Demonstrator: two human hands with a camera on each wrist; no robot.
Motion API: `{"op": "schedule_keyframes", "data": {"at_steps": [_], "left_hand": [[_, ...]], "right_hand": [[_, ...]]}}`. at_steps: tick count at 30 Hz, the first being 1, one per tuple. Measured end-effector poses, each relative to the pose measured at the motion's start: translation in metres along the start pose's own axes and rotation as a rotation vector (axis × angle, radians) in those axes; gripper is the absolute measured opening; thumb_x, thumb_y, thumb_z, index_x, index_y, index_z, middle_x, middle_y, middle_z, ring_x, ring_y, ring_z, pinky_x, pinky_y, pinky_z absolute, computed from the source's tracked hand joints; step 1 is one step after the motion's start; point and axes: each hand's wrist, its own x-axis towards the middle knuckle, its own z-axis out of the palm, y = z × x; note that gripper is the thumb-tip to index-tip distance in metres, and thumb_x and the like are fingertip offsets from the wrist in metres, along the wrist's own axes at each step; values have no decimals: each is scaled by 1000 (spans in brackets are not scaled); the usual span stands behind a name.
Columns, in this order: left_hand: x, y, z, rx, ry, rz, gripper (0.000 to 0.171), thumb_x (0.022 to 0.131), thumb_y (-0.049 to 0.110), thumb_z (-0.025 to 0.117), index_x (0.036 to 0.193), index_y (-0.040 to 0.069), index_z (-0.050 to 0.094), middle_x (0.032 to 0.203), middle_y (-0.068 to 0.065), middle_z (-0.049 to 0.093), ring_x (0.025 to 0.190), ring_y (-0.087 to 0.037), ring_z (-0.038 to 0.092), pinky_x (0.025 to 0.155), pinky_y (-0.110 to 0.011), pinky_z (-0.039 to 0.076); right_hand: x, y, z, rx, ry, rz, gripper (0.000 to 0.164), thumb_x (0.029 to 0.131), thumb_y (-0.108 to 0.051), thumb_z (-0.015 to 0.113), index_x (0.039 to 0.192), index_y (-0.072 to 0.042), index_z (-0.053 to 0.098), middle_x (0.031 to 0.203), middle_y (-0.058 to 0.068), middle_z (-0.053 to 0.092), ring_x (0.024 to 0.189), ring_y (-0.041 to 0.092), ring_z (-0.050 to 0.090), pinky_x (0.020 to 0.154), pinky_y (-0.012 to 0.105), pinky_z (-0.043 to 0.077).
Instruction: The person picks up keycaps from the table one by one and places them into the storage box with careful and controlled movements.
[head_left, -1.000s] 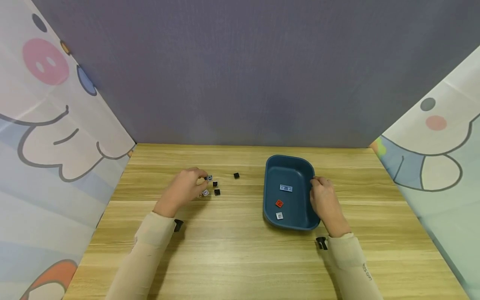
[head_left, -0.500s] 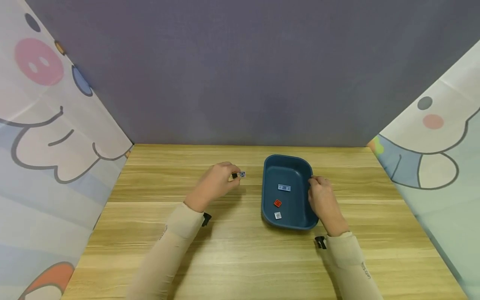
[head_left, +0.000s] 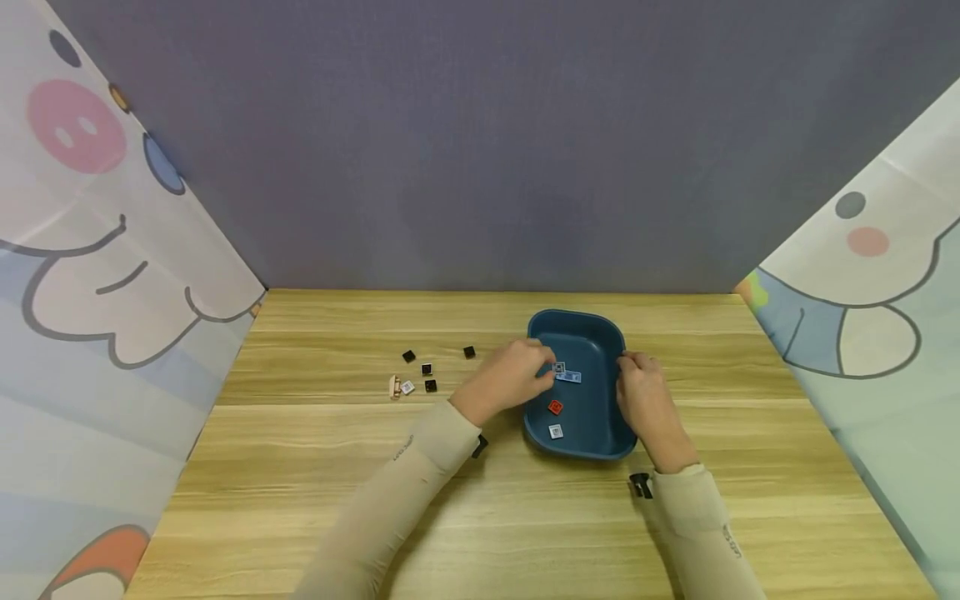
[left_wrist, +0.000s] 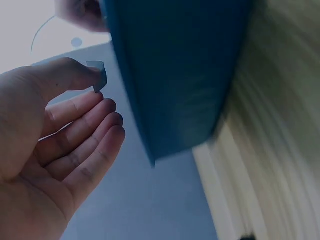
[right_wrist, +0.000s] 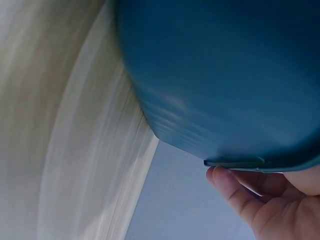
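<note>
My left hand reaches over the left rim of the blue bin, pinching a small pale keycap between thumb and index finger. In the left wrist view this keycap shows from the side, beside the bin's outer wall, with the other fingers loosely bent. On the bin's floor lie a wide light-blue keycap, a red keycap and a white keycap. My right hand grips the bin's right rim; the right wrist view shows fingertips against the rim's lip.
Left of the bin, several loose keycaps lie on the wooden table: black ones, such as one black keycap nearest the bin, a white keycap and a beige piece. A grey wall rises behind the table.
My left hand has carried the pale keycap rightward from the loose group across the table to over the bin. The right hand keeps its grip on the rim.
</note>
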Motion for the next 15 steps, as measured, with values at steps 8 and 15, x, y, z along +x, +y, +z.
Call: {"op": "schedule_keyframes", "data": {"at_steps": [8, 15], "left_hand": [[11, 16, 9, 2, -15, 65, 17, 98, 21, 65, 107, 9, 74, 99, -1, 67, 81, -7, 58, 70, -18, 48], [10, 17, 9, 36, -56, 35, 34, 99, 28, 65, 126, 6, 67, 117, -5, 68, 101, -13, 64, 84, -23, 51]], "right_hand": [[-1, -1, -1, 5, 6, -5, 17, 81, 17, 63, 98, 20, 63, 103, 35, 62, 92, 52, 59, 80, 57, 50], [-1, 0, -2, 0, -6, -1, 17, 82, 17, 63, 99, 20, 63, 104, 36, 62, 93, 52, 60, 82, 57, 49]]}}
